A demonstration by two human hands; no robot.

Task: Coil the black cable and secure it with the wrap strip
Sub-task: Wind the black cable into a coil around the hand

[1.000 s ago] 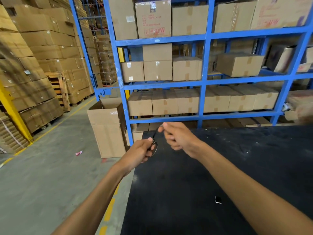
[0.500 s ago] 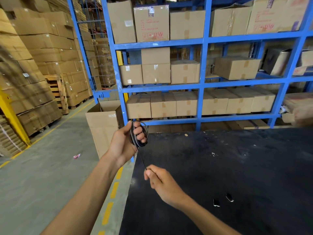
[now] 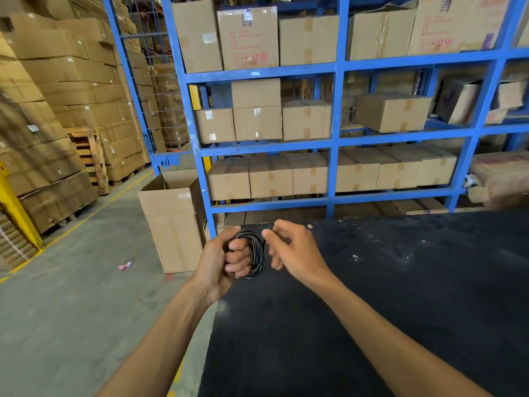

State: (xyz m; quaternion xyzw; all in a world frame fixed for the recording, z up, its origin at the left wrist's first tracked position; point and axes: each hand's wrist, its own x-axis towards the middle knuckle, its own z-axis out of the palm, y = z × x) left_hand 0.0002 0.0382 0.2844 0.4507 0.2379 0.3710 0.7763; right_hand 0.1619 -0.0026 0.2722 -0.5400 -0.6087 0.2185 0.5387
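Observation:
The black cable (image 3: 256, 253) is wound into a small round coil of several loops, held above the near-left corner of the black table (image 3: 400, 296). My left hand (image 3: 220, 259) grips the coil, fingers curled through the loops. My right hand (image 3: 292, 250) is right beside the coil on its right, thumb and forefinger pinched at the coil's upper edge; whether they hold a strand I cannot tell. No wrap strip is visible.
Blue steel shelving (image 3: 335, 133) full of cardboard boxes stands just behind the table. An open tall carton (image 3: 171, 224) sits on the concrete floor to the left. Stacked boxes on pallets (image 3: 57, 124) line the far left aisle.
My right hand rose from low over the table, where it held the cable's loose end, up to the coil. The coil has gained loops and the loose tail is gone from view.

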